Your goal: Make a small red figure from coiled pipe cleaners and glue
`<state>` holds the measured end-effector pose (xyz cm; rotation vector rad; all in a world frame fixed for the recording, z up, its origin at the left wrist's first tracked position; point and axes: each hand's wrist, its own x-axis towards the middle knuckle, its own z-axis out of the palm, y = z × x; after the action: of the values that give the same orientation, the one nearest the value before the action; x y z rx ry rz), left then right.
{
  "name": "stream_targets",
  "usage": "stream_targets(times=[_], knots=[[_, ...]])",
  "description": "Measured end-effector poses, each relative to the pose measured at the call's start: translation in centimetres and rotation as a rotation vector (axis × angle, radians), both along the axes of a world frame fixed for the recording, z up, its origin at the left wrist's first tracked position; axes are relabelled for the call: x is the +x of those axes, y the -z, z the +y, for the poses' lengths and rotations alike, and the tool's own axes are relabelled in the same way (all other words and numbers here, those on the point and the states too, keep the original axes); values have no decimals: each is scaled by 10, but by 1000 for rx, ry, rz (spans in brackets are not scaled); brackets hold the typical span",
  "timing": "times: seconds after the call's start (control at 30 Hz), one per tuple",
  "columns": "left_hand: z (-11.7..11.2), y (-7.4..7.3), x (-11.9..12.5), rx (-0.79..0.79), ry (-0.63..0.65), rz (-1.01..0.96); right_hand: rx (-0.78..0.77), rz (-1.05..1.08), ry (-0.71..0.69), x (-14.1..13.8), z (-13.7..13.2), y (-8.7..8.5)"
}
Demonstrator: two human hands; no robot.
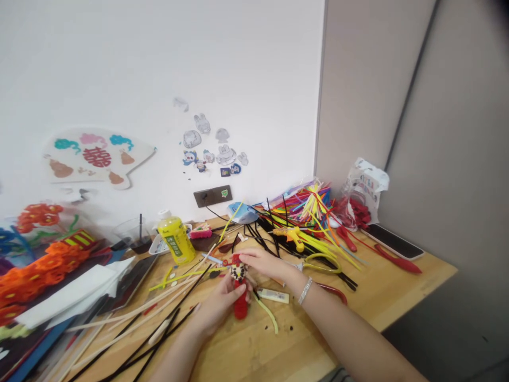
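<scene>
My left hand point(220, 298) is wrapped round a small red pipe-cleaner figure point(240, 307), held upright just over the wooden table. Its round head point(238, 272) is cream with dark spots. From above, my right hand point(260, 262) pinches the red piece on top of the head; the fingertips are partly hidden. A white tube with a label point(274, 295) lies just right of the figure, beside a pale yellow-green pipe cleaner point(270, 317). Loose black point(175, 318) and pale pipe cleaners point(155, 297) spread out to the left of my hands.
A yellow bottle point(176, 239) and a plastic cup point(135, 233) stand at the back left. Orange fuzzy flowers point(47, 270) lie far left. Behind my right hand are a yellow glue gun point(293, 237), bundled pipe cleaners point(310, 201) and a phone point(393, 240) near the edge.
</scene>
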<state>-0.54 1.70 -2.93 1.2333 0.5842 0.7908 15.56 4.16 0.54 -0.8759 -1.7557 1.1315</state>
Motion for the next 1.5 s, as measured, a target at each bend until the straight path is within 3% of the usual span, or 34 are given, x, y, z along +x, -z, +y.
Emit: stream_targets(times=[0.27,0.37,0.43,0.57,0.73,0.87,1.0,1.17,1.5], knots=[[-6,-3,8,-115,-160,-100,22,86,7,-2,2,2],[-7,-9,8,-78,-239,-84,83,121,18,-3,2,2],[-4,-12,5,-32,-297,-83,91,128,99,-3,3,3],[16,-20,-16,27,-418,-138,78,80,239,-2,5,10],[41,-21,-56,42,-572,-184,66,19,224,-5,6,21],[48,-16,-70,31,-651,-227,55,-32,209,-10,5,29],[51,-18,-74,-15,-646,-317,56,-52,183,-11,3,31],[47,-30,-70,-111,-600,-480,48,-37,159,-15,-6,24],[12,-42,-19,-256,-420,-552,164,3,91,-38,-33,14]])
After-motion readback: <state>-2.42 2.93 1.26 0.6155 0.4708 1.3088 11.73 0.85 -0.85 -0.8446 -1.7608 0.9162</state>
